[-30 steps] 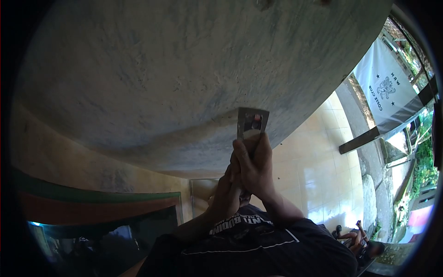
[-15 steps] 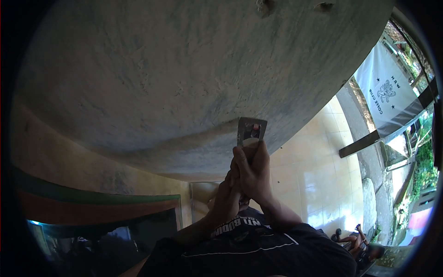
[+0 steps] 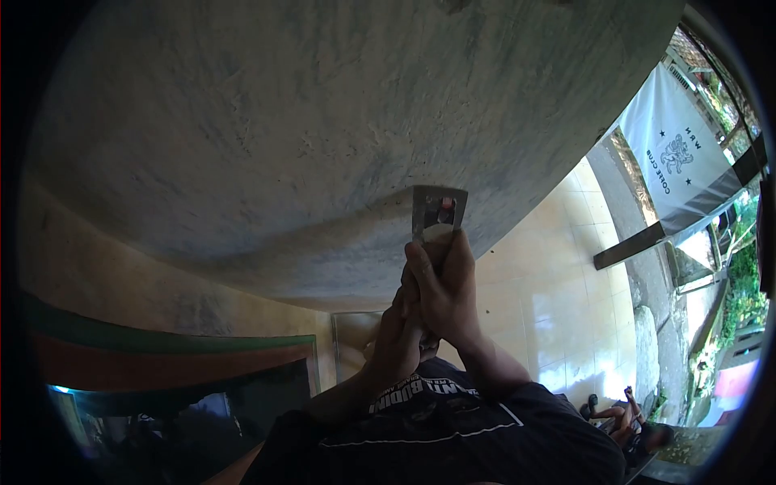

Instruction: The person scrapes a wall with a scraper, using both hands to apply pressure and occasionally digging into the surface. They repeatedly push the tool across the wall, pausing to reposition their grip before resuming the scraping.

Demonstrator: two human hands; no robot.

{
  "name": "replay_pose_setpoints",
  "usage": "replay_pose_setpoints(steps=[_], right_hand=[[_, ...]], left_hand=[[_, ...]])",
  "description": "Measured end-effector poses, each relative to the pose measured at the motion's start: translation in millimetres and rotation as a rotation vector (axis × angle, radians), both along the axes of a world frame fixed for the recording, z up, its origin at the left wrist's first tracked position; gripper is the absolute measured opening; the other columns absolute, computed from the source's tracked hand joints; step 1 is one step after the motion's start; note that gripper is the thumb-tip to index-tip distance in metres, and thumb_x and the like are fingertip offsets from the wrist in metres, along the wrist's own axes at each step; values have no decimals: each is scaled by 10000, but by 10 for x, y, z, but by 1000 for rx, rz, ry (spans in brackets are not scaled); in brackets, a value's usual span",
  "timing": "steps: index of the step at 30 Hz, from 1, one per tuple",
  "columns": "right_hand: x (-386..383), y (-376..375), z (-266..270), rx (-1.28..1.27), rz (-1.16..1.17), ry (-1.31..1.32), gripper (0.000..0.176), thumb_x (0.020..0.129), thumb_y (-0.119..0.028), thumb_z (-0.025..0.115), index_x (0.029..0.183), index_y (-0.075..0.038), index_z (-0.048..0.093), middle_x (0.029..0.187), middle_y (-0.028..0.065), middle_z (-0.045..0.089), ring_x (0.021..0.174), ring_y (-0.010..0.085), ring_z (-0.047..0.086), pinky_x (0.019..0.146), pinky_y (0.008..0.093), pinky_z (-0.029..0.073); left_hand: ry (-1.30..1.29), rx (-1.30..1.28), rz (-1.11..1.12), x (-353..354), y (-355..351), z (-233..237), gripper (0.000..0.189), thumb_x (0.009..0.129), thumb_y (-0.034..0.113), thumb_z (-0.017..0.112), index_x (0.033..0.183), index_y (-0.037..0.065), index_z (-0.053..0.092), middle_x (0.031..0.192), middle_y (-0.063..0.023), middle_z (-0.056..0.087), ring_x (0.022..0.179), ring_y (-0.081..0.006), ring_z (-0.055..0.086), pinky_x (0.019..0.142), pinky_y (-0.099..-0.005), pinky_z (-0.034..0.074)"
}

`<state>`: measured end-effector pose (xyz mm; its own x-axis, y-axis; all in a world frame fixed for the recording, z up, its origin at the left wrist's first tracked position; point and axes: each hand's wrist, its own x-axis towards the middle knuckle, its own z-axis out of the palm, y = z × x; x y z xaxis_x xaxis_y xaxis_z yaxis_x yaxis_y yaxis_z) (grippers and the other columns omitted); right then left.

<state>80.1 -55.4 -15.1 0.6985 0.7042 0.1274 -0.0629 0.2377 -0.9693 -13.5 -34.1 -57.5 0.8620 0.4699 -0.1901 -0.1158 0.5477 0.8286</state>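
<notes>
A scraper (image 3: pixel 439 212) with a flat, wide metal blade is pressed against, or held very near, a rough grey wall (image 3: pixel 315 137). My right hand (image 3: pixel 444 283) is closed around its handle, close to the blade, with the thumb lying along it. Lower down, my left hand (image 3: pixel 396 335) is wrapped around the handle's lower part, its fingers against my right hand. Most of the handle is hidden by my hands. A long shadow falls on the wall to the left of the blade.
Pale floor tiles (image 3: pixel 558 299) spread to the right. Beyond them hang a white printed banner (image 3: pixel 671 153) and a wooden beam (image 3: pixel 630 247). A person (image 3: pixel 626 420) sits at the lower right. A green-edged window or door frame (image 3: pixel 242 347) is at the lower left.
Both hands and the scraper have moved a little upward along the wall. The grip looks the same.
</notes>
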Motion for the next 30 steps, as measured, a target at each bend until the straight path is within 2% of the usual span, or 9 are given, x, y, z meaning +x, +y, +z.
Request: replay_pose_setpoints(steps=[2, 11, 13, 14, 16, 20, 26, 30], right_hand=[[-4, 5, -53, 21, -24, -26, 157, 912, -49, 517, 962, -9, 374, 592, 34, 480, 437, 71, 456, 386, 212, 394], [54, -2, 104, 30, 74, 47, 178, 915, -72, 521, 968, -2, 367, 646, 50, 509, 525, 78, 507, 428, 229, 413], [14, 7, -3, 35, 36, 26, 142, 924, -50, 494, 946, -19, 358, 597, 33, 470, 430, 73, 446, 363, 217, 383], [30, 16, -10, 41, 36, 20, 142, 924, -50, 494, 946, -19, 358, 597, 33, 470, 430, 73, 446, 363, 217, 383], [33, 0, -13, 15, 48, 42, 177, 918, -76, 520, 956, -4, 362, 625, 52, 504, 510, 73, 500, 427, 228, 412], [57, 15, 71, 37, 36, 6, 178, 918, -79, 520, 956, -3, 364, 639, 54, 508, 516, 72, 499, 435, 230, 415], [28, 17, 34, -7, 69, 88, 196, 914, -85, 531, 934, -2, 354, 648, 58, 512, 539, 75, 517, 441, 236, 426], [49, 20, 97, 13, 58, 26, 198, 915, -89, 532, 933, -1, 355, 654, 58, 512, 535, 78, 515, 436, 238, 428]], left_hand=[[11, -1, -13, -27, -8, -36, 336, 989, 343, 340, 1150, 48, 347, 656, -2, 415, 484, -46, 386, 385, -182, 291], [-30, 92, -14, 10, 15, 25, 332, 989, 365, 337, 1109, 57, 354, 634, -1, 414, 481, -46, 383, 383, -185, 283], [-20, 87, -20, -8, 16, -21, 332, 990, 368, 335, 1104, 56, 355, 630, -2, 413, 479, -45, 381, 384, -184, 282], [-7, 51, -16, -9, 22, -57, 330, 991, 366, 330, 1096, 54, 355, 631, -2, 412, 482, -44, 382, 387, -184, 284], [11, 5, -12, 5, 25, -11, 327, 993, 364, 325, 1088, 52, 356, 631, -2, 411, 485, -44, 383, 389, -184, 285], [-19, 55, -16, 10, 19, 69, 304, 998, 345, 312, 1074, 54, 357, 646, -1, 413, 488, -45, 381, 389, -186, 288], [-51, 82, -8, -9, 45, 97, 277, 996, 330, 330, 1078, 67, 360, 649, 0, 410, 483, -46, 372, 391, -187, 289], [-35, 57, -27, 16, 74, 105, 281, 995, 332, 334, 1085, 68, 360, 644, -3, 412, 483, -48, 375, 391, -187, 292]])
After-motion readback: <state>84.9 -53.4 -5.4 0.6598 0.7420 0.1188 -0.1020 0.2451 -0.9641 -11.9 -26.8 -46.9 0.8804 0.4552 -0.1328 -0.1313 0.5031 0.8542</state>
